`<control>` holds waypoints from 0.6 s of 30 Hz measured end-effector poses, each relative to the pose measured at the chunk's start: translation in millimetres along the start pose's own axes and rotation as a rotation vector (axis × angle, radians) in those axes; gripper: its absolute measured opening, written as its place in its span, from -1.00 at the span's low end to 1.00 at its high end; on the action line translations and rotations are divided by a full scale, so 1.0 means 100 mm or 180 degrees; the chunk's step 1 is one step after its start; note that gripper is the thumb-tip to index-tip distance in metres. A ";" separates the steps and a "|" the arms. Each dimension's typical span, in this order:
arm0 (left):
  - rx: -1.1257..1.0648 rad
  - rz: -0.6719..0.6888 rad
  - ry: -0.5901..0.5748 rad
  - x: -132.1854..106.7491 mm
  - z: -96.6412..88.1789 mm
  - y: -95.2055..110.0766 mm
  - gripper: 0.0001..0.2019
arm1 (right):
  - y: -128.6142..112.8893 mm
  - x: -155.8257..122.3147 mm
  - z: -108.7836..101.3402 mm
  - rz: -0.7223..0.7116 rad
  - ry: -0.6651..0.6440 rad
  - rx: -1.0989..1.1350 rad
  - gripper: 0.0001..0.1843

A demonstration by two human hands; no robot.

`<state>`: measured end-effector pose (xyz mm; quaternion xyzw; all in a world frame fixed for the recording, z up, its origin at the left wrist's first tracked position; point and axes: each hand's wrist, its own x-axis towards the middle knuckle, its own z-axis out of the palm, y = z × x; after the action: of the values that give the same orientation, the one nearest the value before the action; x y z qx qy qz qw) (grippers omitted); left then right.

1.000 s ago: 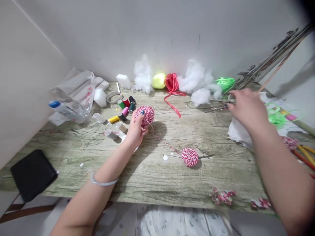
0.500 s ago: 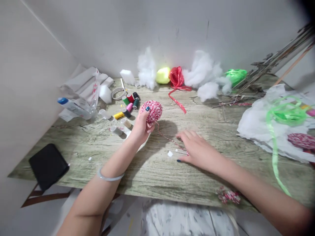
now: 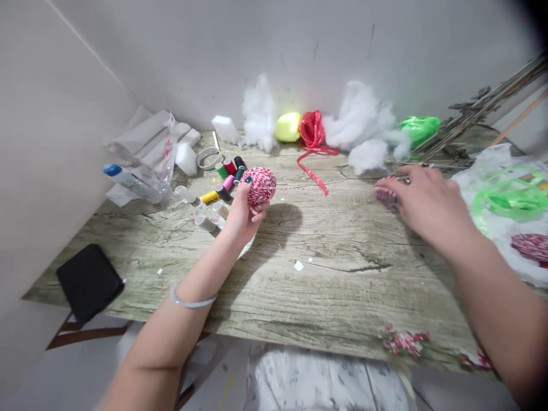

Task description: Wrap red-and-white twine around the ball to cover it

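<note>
Thread spools sit just left of a left hand, its fingers clamped around a red-and-white twine ball; well right, a smaller coil meets the thumb of the right hand, grip unclear.

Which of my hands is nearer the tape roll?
Left. The left hand is right of the roll and closer to you, holding a yarn ball; the right hand is much farther right, at another ball.

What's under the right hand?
Part of a red-and-white string coil shows under the right hand. The hand covers the rest, and I can't see what's beneath the palm.
</note>
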<state>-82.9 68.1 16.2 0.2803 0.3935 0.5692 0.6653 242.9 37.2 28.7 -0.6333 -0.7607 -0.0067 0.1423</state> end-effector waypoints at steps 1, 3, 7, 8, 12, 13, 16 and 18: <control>0.0016 -0.0011 -0.0033 -0.01 0.00 -0.01 -0.67 | 0.02 0.05 -0.02 0.0023 0.0098 -0.0181 -0.65; 0.0131 -0.0068 -0.0101 -0.02 0.01 -0.05 -0.66 | -0.08 0.08 -0.01 -0.0197 0.0119 -0.0217 -0.61; 0.0590 -0.0187 -0.0310 -0.12 0.07 -0.21 -0.64 | -0.59 -0.06 0.19 -0.0878 0.0016 0.0648 -0.36; 0.0711 -0.0204 -0.0404 -0.16 0.10 -0.24 -0.60 | -0.72 -0.11 0.26 -0.0933 0.0078 0.0823 -0.30; 0.1105 -0.0101 -0.0641 -0.31 0.16 -0.33 -0.49 | -0.97 -0.22 0.44 -0.0911 0.0222 0.1185 -0.27; 0.1172 -0.0104 -0.0662 -0.33 0.17 -0.34 -0.48 | -0.97 -0.23 0.46 -0.0866 0.0210 0.1270 -0.37; 0.1138 -0.0185 -0.0653 -0.33 0.17 -0.37 -0.50 | -0.93 -0.24 0.46 -0.0891 0.0104 0.1592 -0.83; 0.0934 -0.0306 -0.0634 -0.30 0.16 -0.39 -0.56 | -0.89 -0.25 0.44 -0.0925 -0.0051 0.1810 -0.78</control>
<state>-49.7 32.2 -0.9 0.4102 0.4174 0.4427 0.6794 151.3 4.1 -4.3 -0.4529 -0.8157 0.1909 0.3051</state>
